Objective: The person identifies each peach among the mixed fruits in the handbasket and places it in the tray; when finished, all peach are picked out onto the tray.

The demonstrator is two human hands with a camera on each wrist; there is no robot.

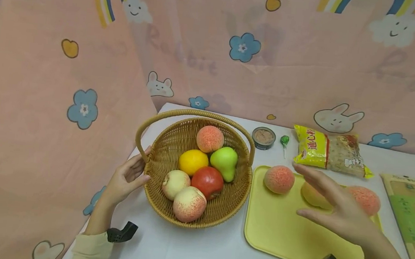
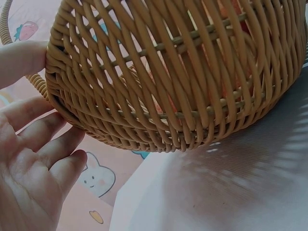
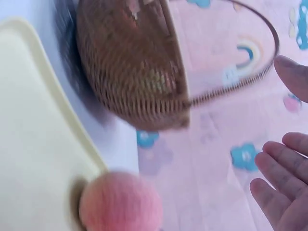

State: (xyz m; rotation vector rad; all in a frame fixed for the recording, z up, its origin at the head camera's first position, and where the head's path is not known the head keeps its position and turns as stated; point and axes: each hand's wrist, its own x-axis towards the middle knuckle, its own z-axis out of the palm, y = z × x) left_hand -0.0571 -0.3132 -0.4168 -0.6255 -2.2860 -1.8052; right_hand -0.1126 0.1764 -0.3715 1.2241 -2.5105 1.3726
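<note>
A wicker basket with an arched handle holds several pieces of fruit: a peach, a lemon, a green pear, a red apple and two pale, red-speckled peaches. My left hand grips the basket's left rim by the handle's base, thumb and fingers spread along the wicker. Over the yellow tray hovers my right hand, its fingers extended and thumb apart, touching nothing. On the tray are a peach, a yellowish fruit partly hidden by that hand, and another peach.
Behind the tray stand a small round tin, a green lollipop and a yellow snack bag. A long green packet lies at the right. Patterned pink cloth hangs behind the white table.
</note>
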